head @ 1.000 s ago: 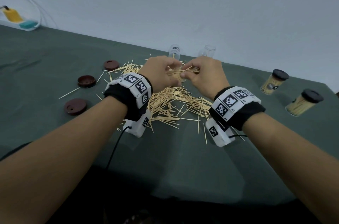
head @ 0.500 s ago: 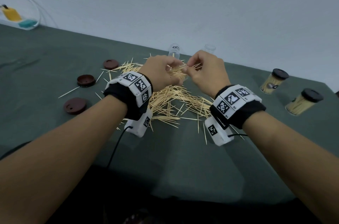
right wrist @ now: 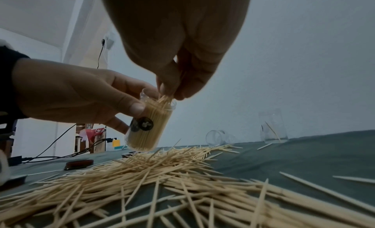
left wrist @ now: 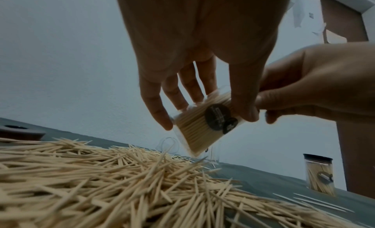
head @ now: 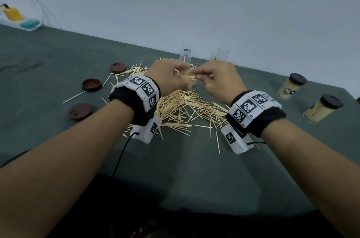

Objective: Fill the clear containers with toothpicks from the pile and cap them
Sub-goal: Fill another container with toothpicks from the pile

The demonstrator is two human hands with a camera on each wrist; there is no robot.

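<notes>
Both forearms are reaching out over the green surface [head: 185,169], wrists hovering above the toothpick pile [head: 185,107] and the hands meeting just past its far edge. The left hand [head: 167,76] is gripping a clear container [right wrist: 149,127] already packed pretty full of toothpicks, thumb on one side and fingers wrapping the other, holding it tilted and lifted clear of the pile. There's a dark round sticker [right wrist: 144,123] on its side facing the wrist cams.

The right hand [head: 218,82] is sitting right at the container's open mouth, thumb and fingertips [right wrist: 183,91] bunching together and pinching a few toothpicks that are poking out of the top at an angle. From the head view the right hand's knuckles are arching up with the fingers curling down and in toward the left hand.

Behind the hands, two more clear containers are waiting near the back edge: one lying on its side [right wrist: 216,137], one standing upright [right wrist: 273,127] with a stray toothpick leaning inside it. Off to the right, two filled containers with dark caps are already sitting there, the nearer one [head: 321,109] and the farther one [head: 291,86], both well apart from the pile. Three brown caps are lying on the left side of the surface: [head: 79,111], [head: 92,85] and [head: 118,68], with a few loose toothpicks scattering around them.
</notes>
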